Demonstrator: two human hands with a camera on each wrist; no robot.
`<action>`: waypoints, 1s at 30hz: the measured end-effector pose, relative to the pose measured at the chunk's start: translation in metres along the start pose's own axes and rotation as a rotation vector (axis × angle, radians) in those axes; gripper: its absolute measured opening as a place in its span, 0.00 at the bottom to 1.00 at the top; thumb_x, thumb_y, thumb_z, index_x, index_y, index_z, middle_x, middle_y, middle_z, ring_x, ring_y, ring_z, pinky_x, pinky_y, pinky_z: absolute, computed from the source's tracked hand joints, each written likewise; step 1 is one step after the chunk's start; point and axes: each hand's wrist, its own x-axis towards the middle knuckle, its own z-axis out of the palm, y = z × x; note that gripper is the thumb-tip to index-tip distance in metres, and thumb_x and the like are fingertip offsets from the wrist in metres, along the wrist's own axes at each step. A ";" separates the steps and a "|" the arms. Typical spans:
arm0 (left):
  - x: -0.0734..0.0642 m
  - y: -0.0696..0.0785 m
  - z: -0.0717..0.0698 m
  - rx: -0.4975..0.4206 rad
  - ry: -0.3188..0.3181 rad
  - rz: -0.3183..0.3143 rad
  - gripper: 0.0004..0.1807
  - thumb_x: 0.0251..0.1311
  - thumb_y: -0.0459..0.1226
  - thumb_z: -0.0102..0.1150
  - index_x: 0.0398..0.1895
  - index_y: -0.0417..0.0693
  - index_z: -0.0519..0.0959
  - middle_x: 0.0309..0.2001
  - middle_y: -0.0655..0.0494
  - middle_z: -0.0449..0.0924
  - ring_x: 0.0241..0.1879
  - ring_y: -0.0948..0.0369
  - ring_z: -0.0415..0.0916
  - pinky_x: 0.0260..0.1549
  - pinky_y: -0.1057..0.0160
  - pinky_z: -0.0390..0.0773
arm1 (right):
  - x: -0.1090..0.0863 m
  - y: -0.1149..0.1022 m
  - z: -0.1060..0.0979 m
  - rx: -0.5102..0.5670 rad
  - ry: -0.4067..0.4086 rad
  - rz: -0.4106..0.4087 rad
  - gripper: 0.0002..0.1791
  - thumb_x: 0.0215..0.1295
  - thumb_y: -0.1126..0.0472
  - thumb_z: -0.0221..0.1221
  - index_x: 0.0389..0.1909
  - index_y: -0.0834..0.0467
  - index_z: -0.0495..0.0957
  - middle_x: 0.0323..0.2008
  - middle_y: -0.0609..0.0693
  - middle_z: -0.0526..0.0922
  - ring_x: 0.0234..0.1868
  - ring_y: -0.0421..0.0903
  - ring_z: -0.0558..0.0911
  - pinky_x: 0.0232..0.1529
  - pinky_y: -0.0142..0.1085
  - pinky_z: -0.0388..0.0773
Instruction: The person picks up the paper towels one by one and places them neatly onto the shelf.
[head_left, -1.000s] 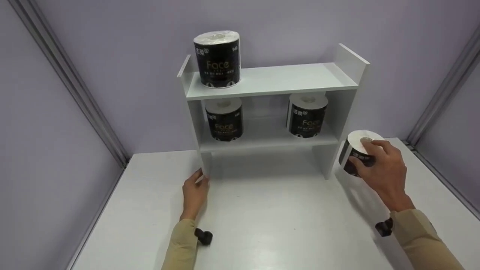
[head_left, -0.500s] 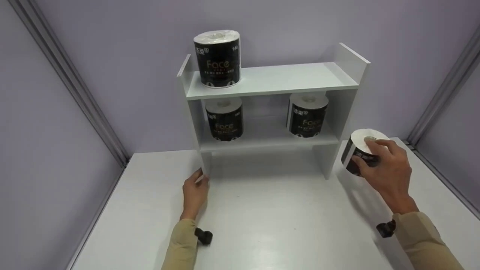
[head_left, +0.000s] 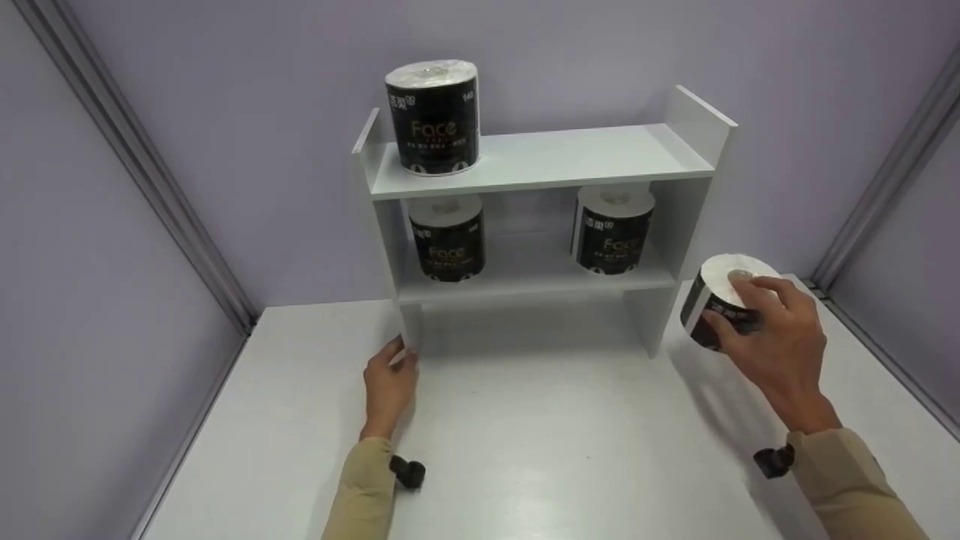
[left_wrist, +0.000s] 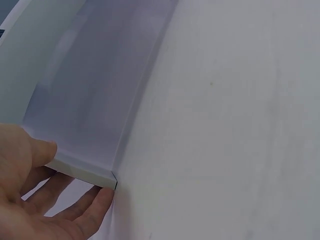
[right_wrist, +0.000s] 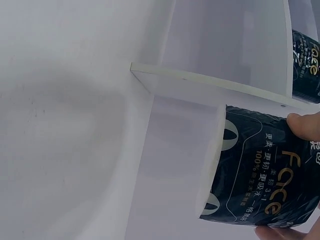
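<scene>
My right hand (head_left: 776, 337) grips a toilet paper roll (head_left: 724, 304) with a black "Face" wrapper, held above the table just right of the white shelf (head_left: 540, 289). In the right wrist view the roll (right_wrist: 260, 170) lies sideways between thumb and fingers, near the shelf's side panel. My left hand (head_left: 390, 382) holds the foot of the shelf's left panel; the left wrist view shows thumb and fingers on either side of the panel edge (left_wrist: 82, 172). One roll (head_left: 435, 124) stands on the top board at the left. Two more rolls, left (head_left: 450, 247) and right (head_left: 613, 236), stand on the middle board.
The white table (head_left: 525, 450) runs in front of the shelf and to both sides. A pale wall (head_left: 315, 187) rises behind it. Metal-framed panels close in the left and right sides. A small black camera (head_left: 407, 472) sits on each wrist.
My right hand has shifted slightly to the right with the roll, which also sits a touch higher in view. The left hand stays at the panel's foot.
</scene>
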 end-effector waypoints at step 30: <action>0.000 0.006 0.002 -0.020 0.122 0.016 0.18 0.72 0.33 0.63 0.61 0.35 0.81 0.62 0.38 0.83 0.57 0.41 0.86 0.55 0.45 0.87 | 0.003 -0.016 -0.021 0.004 0.019 0.011 0.31 0.47 0.63 0.83 0.57 0.57 0.89 0.52 0.66 0.84 0.52 0.71 0.80 0.44 0.67 0.76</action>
